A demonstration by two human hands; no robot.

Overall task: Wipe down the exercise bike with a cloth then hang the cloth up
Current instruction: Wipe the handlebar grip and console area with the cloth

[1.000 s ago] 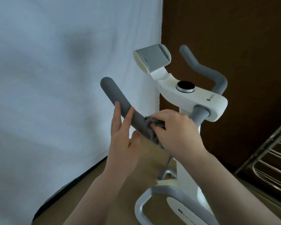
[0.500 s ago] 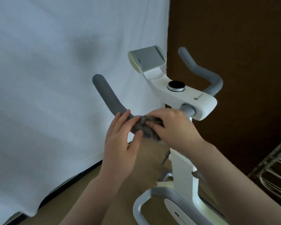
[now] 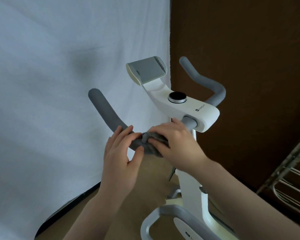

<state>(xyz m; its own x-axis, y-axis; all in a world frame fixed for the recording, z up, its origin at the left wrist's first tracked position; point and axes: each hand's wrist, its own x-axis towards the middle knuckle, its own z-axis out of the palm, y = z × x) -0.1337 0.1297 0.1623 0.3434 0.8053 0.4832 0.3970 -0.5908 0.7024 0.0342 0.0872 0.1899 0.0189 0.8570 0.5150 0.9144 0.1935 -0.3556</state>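
Wiping stage, left handlebar. The right hand presses a small bunched grey fleecy cloth around the padded grey foam left handlebar of the white-framed exercise bike, its fingers curled closed over the cloth at the stretch of bar just left of the socket where the bar enters the white console. The left hand sits just beside it on the same bar, fingers over the top and thumb beneath, loosely wrapped on the foam and touching the edge of the cloth (a steadying hold, by the look of it, rather than a wiping one). The upper curve and rounded tip of this bar are bare, as are the matching grey right handlebar, the grey ribbed device holder and the round black dial on the console.

Judgement of step: the wipe-down is in its early part, with one bar in hand and most of the bike seemingly untouched. The next move calls for sliding the cloth up along the foam toward the tip, with the left hand shifted clear of its path. Hanging is not yet due; a metal wire rack at the right edge is a likely place for it.
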